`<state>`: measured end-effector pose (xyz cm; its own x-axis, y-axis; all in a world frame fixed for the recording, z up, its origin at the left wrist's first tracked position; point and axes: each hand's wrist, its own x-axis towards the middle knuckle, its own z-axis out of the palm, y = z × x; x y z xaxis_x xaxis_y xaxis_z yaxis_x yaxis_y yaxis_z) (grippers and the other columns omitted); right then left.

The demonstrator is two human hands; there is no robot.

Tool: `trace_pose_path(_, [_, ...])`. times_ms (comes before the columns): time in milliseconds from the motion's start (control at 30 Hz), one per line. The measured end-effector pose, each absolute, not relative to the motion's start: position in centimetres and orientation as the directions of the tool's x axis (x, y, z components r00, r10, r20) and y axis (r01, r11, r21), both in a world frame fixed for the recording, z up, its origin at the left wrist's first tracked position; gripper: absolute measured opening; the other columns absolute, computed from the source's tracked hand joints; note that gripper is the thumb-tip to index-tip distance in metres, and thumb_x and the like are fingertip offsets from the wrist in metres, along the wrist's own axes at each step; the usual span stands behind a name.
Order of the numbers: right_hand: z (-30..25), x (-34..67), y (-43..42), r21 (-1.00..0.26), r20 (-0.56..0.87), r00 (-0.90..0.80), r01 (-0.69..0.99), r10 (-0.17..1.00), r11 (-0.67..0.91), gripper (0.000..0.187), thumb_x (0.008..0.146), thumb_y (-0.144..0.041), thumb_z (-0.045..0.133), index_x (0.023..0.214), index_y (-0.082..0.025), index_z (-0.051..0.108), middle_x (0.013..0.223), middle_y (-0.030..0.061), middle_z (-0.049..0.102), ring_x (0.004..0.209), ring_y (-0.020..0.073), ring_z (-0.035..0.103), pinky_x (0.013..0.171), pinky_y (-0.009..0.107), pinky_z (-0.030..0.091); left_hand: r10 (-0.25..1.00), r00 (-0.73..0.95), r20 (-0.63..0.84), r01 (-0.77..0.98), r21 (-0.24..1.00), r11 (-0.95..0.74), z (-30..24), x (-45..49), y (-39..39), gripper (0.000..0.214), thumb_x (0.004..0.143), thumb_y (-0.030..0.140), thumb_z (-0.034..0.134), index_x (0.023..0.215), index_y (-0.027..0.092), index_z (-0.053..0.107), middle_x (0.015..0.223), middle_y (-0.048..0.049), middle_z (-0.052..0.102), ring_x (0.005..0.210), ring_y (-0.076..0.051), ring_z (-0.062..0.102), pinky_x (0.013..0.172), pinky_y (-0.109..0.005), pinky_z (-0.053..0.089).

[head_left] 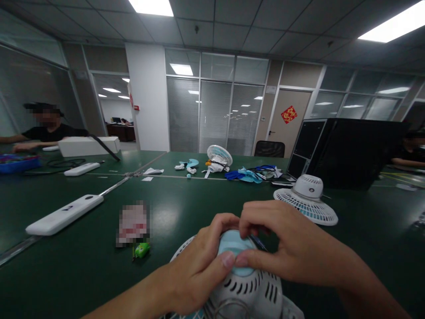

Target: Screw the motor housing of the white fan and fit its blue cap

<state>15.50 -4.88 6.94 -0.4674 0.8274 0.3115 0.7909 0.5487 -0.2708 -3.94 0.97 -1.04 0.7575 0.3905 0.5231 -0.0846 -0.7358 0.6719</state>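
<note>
A white electric fan (241,288) lies low in front of me, its vented motor housing turned up and its grille (182,248) partly hidden behind my left hand. On top of the housing is a round light blue cap (234,241). My left hand (195,270) curls around the cap's left side, with the thumb pressed on its front. From the right, my right hand (282,235) grips the same cap, thumb at the front and bent fingers at the back. Both thumb tips nearly meet. Something dark blue beside the cap is mostly hidden by my right hand.
On the green table (83,266), another fan head (308,188) lies face down and a third fan (219,157) stands farther back. Blue gloves (249,175), a white power strip (66,215), a green toy (142,250) and a large black case (348,150) are around. People sit at both sides.
</note>
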Motion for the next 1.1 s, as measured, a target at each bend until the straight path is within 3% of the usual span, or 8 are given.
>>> trace_pose_path(67, [7.2,15.7,-5.1,-0.300,0.311,-0.478,0.770,0.821,0.563,0.035,0.078,-0.053,0.076,0.093,-0.022,0.065,0.087,-0.0018,0.064,0.078,0.0148,0.057,0.069,0.028,0.039,0.393,0.756,0.523,-0.091,0.680,-0.728,-1.1,-4.0,1.1,0.052,0.103,0.056,0.025,0.139,0.020,0.035,0.138,-0.0142,0.052,0.121,-0.029,0.052,0.102,-0.045,0.042])
trace_pose_path(167, [7.3,15.9,-5.6,-0.359,0.240,-0.521,0.737,0.819,0.573,0.057,0.070,-0.057,0.080,0.116,-0.027,0.064,0.110,0.0005,0.065,0.097,0.0192,0.061,0.083,0.031,0.045,0.418,0.754,0.507,-0.083,0.704,-0.705,-1.5,-4.1,1.3,0.058,0.102,0.060,0.025,0.143,0.019,0.026,0.138,-0.0160,0.052,0.120,-0.030,0.053,0.101,-0.046,0.042])
trace_pose_path(333, [7.0,14.9,-6.4,-0.314,0.099,-0.488,0.812,0.867,0.493,0.089,0.065,-0.059,0.081,0.142,-0.027,0.051,0.142,0.0091,0.051,0.125,0.0321,0.050,0.103,0.046,0.043,0.474,0.738,0.480,-0.054,0.742,-0.668,-2.3,-4.2,1.6,0.062,0.101,0.063,0.022,0.147,0.022,0.021,0.148,-0.0162,0.041,0.130,-0.032,0.046,0.108,-0.049,0.036])
trace_pose_path(600, [4.9,13.0,-6.2,-0.222,0.103,-0.429,0.869,0.897,0.442,0.087,0.061,-0.047,0.085,0.139,-0.024,0.053,0.143,0.0122,0.049,0.126,0.0356,0.046,0.104,0.056,0.043,0.549,0.730,0.405,-0.119,0.868,-0.482,-1.9,-4.1,1.5,0.064,0.100,0.065,0.024,0.146,0.021,0.017,0.147,-0.0185,0.046,0.135,-0.033,0.044,0.114,-0.054,0.027])
trace_pose_path(733, [4.1,13.0,-6.6,-0.294,0.102,-0.390,0.867,0.915,0.402,0.095,0.061,-0.045,0.086,0.145,-0.024,0.047,0.149,0.0130,0.045,0.133,0.0363,0.043,0.110,0.056,0.038,0.571,0.737,0.363,-0.208,0.924,-0.320,-2.3,-3.5,1.8,0.058,0.101,0.064,0.021,0.142,0.024,0.023,0.143,-0.0150,0.052,0.132,-0.030,0.050,0.113,-0.052,0.031])
trace_pose_path(867, [3.5,12.9,-6.9,-0.391,0.140,-0.376,0.829,0.916,0.400,0.089,0.063,-0.032,0.081,0.144,-0.020,0.047,0.152,0.0143,0.043,0.138,0.0331,0.042,0.115,0.051,0.035,0.585,0.730,0.354,-0.295,0.935,-0.198,-3.5,-2.6,3.1,0.058,0.099,0.067,0.023,0.135,0.023,0.032,0.137,-0.0148,0.058,0.125,-0.028,0.058,0.110,-0.050,0.037])
trace_pose_path(967, [3.2,13.3,-7.2,-0.406,0.189,-0.406,0.797,0.894,0.448,0.083,0.061,-0.030,0.078,0.139,-0.016,0.051,0.147,0.0171,0.048,0.137,0.0348,0.044,0.115,0.051,0.035,0.626,0.707,0.330,-0.209,0.942,-0.261,-4.4,-2.3,5.0,0.067,0.097,0.070,0.012,0.129,0.018,0.039,0.133,-0.0187,0.061,0.122,-0.028,0.060,0.106,-0.048,0.042])
trace_pose_path(1100, [2.9,15.0,-8.2,-0.386,0.202,-0.416,0.798,0.887,0.462,0.072,0.059,-0.032,0.081,0.128,-0.020,0.060,0.133,0.0142,0.060,0.119,0.0327,0.060,0.099,0.039,0.052,0.674,0.698,0.243,0.024,0.932,-0.361,-4.9,-2.8,7.3,0.066,0.100,0.059,0.003,0.125,0.016,0.047,0.127,-0.0168,0.066,0.121,-0.026,0.061,0.104,-0.049,0.043])
